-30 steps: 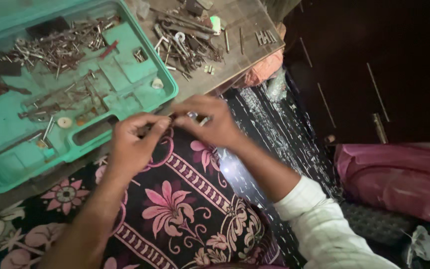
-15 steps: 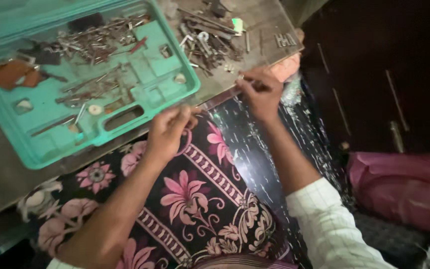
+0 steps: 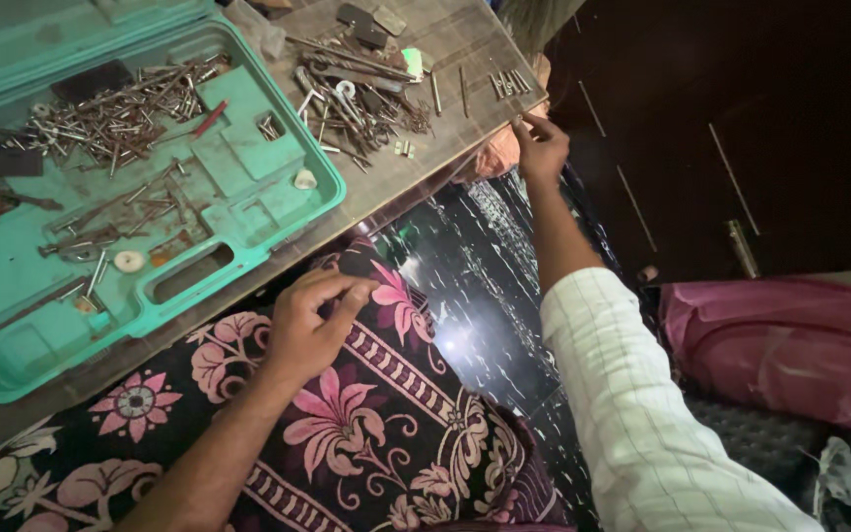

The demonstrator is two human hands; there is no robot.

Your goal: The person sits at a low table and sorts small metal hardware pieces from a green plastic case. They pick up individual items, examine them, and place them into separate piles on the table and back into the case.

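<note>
**Right hand at the table corner, left hand idle on the cloth**

The right hand point(image 3: 541, 146) reaches out to the far corner of the table point(image 3: 465, 118), fingers drawn together just beside a short row of metal pins point(image 3: 507, 83) lying at the edge; whether a pin is already pinched I cannot tell. The left hand point(image 3: 315, 325) rests on the floral cloth point(image 3: 366, 424) over the lap, fingers loosely curled, holding nothing that shows.

A heap of tools point(image 3: 352, 94) lies mid-table, near the pins but apart from them. A teal case point(image 3: 248, 177) sits open to the left, its trays strewn with nails point(image 3: 115, 103).

The risk, as I judge it, lies in the pins' place: they sit right at the table edge, above a dark gap and a glossy black sheet point(image 3: 485, 286). A brushing finger could roll one off, and in this dim light a small pin would be hard to find. The sleeve could also drag across the tools.
</note>
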